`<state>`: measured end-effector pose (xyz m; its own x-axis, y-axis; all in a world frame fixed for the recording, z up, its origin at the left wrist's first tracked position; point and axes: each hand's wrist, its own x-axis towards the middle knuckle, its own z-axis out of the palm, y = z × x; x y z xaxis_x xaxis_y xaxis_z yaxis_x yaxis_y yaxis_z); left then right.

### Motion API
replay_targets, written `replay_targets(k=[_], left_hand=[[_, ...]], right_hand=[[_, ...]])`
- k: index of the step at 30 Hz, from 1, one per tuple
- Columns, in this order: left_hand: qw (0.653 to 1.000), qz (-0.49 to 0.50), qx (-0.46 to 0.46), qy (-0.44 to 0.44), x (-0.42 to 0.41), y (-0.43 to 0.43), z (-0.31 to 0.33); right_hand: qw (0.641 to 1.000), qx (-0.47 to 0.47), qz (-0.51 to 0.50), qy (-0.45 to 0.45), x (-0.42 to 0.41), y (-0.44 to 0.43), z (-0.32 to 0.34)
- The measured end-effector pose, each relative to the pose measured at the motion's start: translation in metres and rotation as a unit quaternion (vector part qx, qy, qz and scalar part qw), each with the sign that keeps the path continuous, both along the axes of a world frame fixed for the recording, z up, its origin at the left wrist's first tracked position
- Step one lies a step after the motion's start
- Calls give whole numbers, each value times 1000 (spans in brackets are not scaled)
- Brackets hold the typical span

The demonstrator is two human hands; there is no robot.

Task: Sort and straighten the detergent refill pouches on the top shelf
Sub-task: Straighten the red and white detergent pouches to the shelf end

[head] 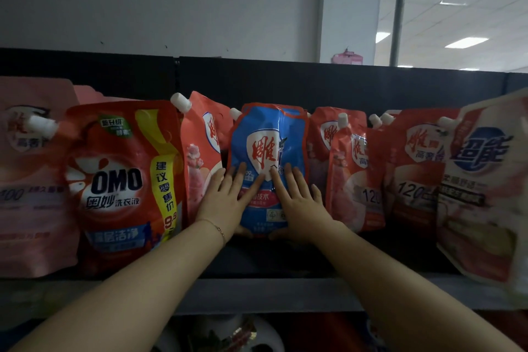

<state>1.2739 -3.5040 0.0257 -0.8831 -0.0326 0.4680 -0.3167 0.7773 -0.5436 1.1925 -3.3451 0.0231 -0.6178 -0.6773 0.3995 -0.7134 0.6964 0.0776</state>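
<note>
Pressing flat on front of blue-and-red plastic refill pouch [268, 134], upright mid dark top shelf [257, 291] between red spouted pouches [205, 151], with left hand [225, 203] and right hand [300, 206], fingers straight and spread.

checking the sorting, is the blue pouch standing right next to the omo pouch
No, a coral pouch stands between the blue pouch and the OMO pouch.
</note>
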Motion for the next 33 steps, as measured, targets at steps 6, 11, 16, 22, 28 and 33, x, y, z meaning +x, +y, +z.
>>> replay_targets(k=[6, 11, 16, 22, 28, 33], left_hand=[[998, -3, 58, -40, 10, 11, 0], [981, -13, 192, -18, 24, 33, 2], [949, -187, 210, 145, 31, 66, 4], [897, -263, 349, 59, 5, 126, 8], [816, -185, 540, 88, -50, 161, 19], [718, -162, 668, 109, -91, 174, 27]], right_hand=[[1000, -7, 13, -10, 14, 7, -1], [991, -69, 91, -69, 24, 27, 11], [952, -298, 67, -27, 11, 82, 0], [913, -347, -78, -200, -21, 132, -3], [977, -93, -41, -188, -15, 133, 1], [973, -38, -58, -219, -23, 137, -7]])
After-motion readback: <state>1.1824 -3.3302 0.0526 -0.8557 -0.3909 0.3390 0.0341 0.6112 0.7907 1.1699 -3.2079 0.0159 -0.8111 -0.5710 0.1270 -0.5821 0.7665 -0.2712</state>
